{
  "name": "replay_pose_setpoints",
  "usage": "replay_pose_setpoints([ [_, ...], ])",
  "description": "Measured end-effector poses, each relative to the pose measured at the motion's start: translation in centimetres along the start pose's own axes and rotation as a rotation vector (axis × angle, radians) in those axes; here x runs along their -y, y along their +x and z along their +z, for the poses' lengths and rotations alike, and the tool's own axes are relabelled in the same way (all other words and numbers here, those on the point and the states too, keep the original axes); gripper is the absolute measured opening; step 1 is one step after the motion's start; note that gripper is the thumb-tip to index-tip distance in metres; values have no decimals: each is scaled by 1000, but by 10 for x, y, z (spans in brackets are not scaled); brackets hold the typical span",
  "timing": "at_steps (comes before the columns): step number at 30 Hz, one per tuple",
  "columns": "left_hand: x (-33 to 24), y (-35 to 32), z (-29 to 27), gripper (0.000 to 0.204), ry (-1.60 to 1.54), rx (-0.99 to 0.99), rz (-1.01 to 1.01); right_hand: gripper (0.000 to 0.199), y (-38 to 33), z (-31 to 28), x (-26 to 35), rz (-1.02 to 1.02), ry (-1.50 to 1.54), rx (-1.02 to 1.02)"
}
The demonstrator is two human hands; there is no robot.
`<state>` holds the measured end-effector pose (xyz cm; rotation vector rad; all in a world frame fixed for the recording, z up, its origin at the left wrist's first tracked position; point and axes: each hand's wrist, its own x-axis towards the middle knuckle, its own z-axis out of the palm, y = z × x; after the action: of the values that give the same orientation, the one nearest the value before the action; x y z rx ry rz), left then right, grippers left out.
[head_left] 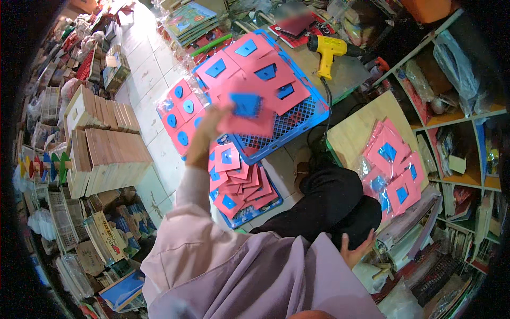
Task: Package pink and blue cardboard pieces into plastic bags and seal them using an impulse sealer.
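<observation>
My left hand [213,121] reaches out over the blue plastic crate [303,123] and is closed on the edge of a pink square board with a blue shape [255,123]. Both are smeared by motion. Under and beyond it, several similar pink boards [268,47] with blue four-sided shapes lie across the crate. More pink boards [234,183] are piled loosely in a lower blue crate [260,215], nearer to me. My right hand [357,251] rests beside my knee with its fingers apart, holding nothing.
Pink boards with round blue shapes [179,114] lie left of the crate. A yellow heat gun [328,50] stands on the far table [348,77]. Wrapped pink boards [393,165] cover part of a wooden board at right. Wooden boards [109,159] are stacked at left; shelves [467,127] stand right.
</observation>
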<state>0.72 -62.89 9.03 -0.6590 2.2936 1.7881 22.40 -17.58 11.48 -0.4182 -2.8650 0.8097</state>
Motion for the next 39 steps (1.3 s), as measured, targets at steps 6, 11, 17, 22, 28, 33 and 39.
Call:
replay_pose_setpoints([
  [6,-30,-157,161,33,-66,791,301,87,25,-4,58,118,1273,260],
  [11,-35,-181,189,33,129,1111,579,70,16,-31,26,351,1282,307],
  [17,-5,27,94,19,282,-55,609,71,-19,-22,-9,446,1046,475],
  [22,48,147,-10,58,881,-325,705,71,-12,-19,-3,359,980,482],
  [28,51,169,-35,78,1090,-11,303,71,-7,-21,-2,388,1021,512],
  [33,37,173,-40,71,1064,106,224,71,-5,-23,6,375,959,471],
  [39,44,170,-41,53,967,41,307,66,-1,-42,29,331,384,410],
])
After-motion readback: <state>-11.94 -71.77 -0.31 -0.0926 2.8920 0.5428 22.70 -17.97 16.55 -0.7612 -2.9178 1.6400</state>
